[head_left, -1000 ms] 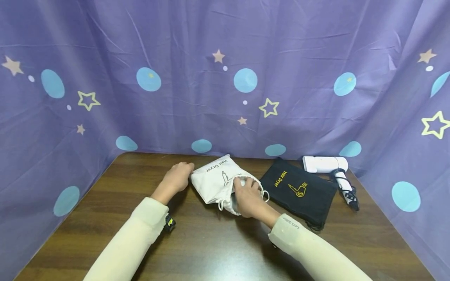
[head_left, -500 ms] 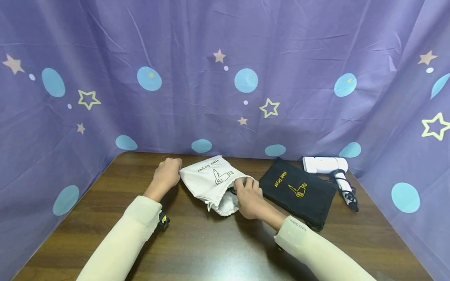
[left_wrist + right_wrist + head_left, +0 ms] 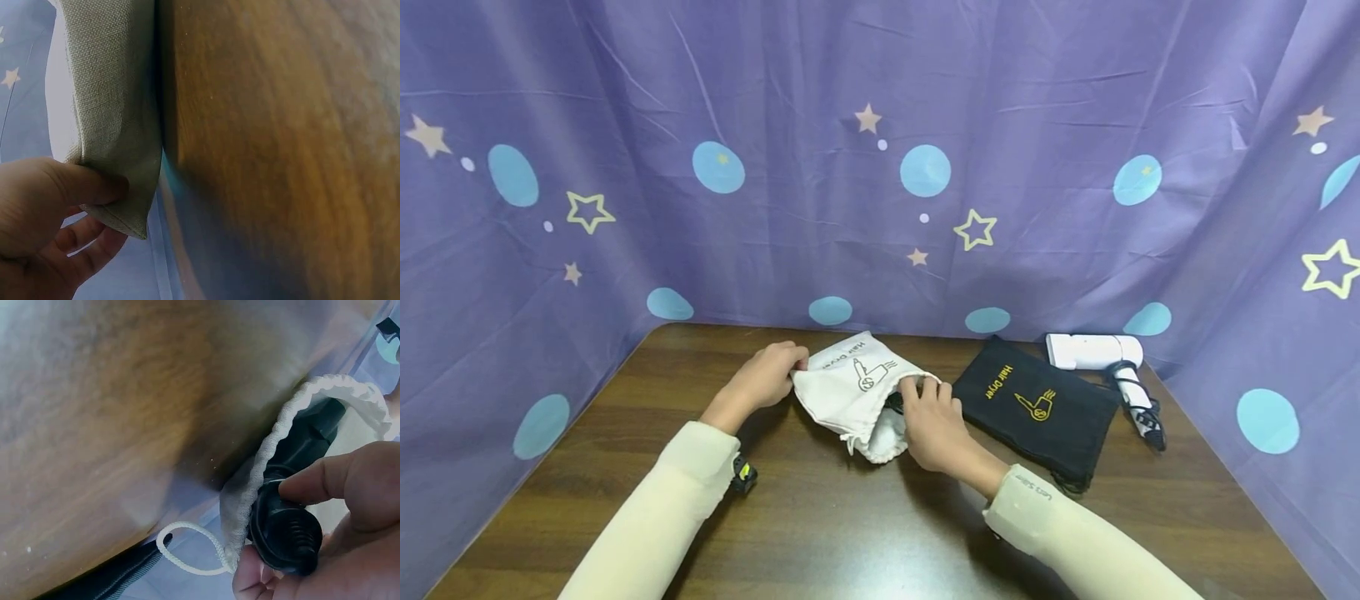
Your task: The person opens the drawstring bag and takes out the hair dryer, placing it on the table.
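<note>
A white drawstring bag (image 3: pixel 842 400) printed "Hair Dryer" lies on the table, its mouth turned toward the right hand. My left hand (image 3: pixel 769 372) pinches the bag's far-left corner; in the left wrist view the thumb (image 3: pixel 94 185) presses on the cloth there. At the mouth, my right hand (image 3: pixel 936 425) grips the end of a black hair dryer (image 3: pixel 284 528), with ribbed cord relief facing the camera. The rest of the dryer is inside the bag and mostly hidden. A white cord loop (image 3: pixel 190 547) hangs from the bag's rim.
Right of the white bag lies a flat black drawstring bag (image 3: pixel 1037 408) with yellow print. Beyond it, near the table's right edge, rests a white hair dryer (image 3: pixel 1092 352) with its black cord wrapped round the handle. A purple curtain (image 3: pixel 880 250) encloses the table (image 3: pixel 820 533).
The white bag has shifted left and its mouth now gapes wider. My left hand moved left, then slightly back right, folding the bag's corner over. The right hand has stayed at the mouth.
</note>
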Motion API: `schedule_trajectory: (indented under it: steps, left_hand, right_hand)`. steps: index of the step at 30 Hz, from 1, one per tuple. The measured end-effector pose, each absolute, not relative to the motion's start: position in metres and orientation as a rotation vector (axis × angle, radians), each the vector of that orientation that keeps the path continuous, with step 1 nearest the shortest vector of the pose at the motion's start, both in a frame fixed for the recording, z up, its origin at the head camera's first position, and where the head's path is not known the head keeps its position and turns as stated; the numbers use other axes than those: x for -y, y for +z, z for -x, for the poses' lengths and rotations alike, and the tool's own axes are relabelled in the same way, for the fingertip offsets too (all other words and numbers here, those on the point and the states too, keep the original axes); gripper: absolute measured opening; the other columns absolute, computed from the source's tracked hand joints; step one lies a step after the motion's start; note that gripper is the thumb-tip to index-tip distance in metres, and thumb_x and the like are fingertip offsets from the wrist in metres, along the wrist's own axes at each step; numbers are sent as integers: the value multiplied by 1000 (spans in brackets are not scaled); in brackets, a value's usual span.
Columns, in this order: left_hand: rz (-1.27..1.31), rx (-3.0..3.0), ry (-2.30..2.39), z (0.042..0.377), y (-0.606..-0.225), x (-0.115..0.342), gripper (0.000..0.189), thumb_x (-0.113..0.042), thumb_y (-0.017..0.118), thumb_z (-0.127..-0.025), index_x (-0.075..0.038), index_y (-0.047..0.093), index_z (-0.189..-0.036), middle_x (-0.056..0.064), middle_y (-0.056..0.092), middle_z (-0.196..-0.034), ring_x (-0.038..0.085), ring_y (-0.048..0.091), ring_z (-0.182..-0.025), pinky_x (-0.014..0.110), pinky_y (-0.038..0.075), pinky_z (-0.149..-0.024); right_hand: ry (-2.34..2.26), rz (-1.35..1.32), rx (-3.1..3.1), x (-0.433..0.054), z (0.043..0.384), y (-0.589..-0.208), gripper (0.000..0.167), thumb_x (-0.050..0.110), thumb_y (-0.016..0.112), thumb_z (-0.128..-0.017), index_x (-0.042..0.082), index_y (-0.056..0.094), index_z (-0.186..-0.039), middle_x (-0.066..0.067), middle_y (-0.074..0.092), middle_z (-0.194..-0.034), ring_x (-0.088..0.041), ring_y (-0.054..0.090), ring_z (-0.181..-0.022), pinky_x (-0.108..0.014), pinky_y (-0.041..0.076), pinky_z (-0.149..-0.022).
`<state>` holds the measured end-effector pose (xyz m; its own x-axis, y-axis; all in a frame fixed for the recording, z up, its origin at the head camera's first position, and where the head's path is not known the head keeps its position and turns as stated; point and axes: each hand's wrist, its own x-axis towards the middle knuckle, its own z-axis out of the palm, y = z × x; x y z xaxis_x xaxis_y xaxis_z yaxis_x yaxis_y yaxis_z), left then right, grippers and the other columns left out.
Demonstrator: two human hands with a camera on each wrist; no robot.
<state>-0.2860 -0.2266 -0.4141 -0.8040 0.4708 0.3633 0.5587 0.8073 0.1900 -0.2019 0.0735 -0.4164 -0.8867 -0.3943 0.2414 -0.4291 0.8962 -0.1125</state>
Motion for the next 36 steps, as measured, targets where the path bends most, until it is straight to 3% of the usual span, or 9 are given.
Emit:
schedule_trajectory:
  steps: [5, 12, 22, 30, 36]
  left_hand:
    - [753, 2710, -419, 286, -411, 226, 35, 19, 57, -68, -16, 58, -75, 0, 53, -76, 23, 54, -73, 42, 48, -65]
    - [740, 2721, -420, 285, -411, 224, 35, 19, 57, -68, -15, 58, -75, 0, 54, -75, 22, 54, -72, 41, 48, -65]
    - [690, 2722, -432, 289, -414, 232, 36, 20, 55, -66, -15, 57, -73, 1, 56, -76, 24, 56, -73, 43, 49, -65]
    - [516, 2756, -368, 288, -407, 243, 33, 19, 56, -67, -13, 57, -74, 5, 58, -79, 31, 58, -75, 47, 49, -62]
    - [828, 2759, -316, 281, -406, 237, 42, 18, 65, -63, -15, 56, -87, -1, 55, -87, 26, 53, -85, 41, 46, -72]
  right_hand:
    - [93, -564, 2826, -72, 205, -420, 43, 18, 76, -87, 10, 45, -115, -22, 48, -113, -38, 45, -93, -41, 39, -65]
    - [98, -613, 2770, -71, 211, -420, 42, 16, 78, -85, 10, 44, -109, -25, 50, -101, -40, 50, -81, -41, 49, -54]
    - [144, -746, 2745, -81, 212, -424, 44, 13, 79, -86, 11, 44, -113, -22, 48, -106, -38, 45, -85, -40, 45, -57]
    - [266, -837, 2743, -90, 211, -420, 37, 2, 68, -91, 14, 47, -118, -17, 49, -106, -33, 43, -86, -38, 40, -63]
    - [271, -756, 2721, -91, 211, -415, 40, 1, 71, -85, 16, 53, -116, -15, 56, -102, -35, 50, -86, -44, 45, -66]
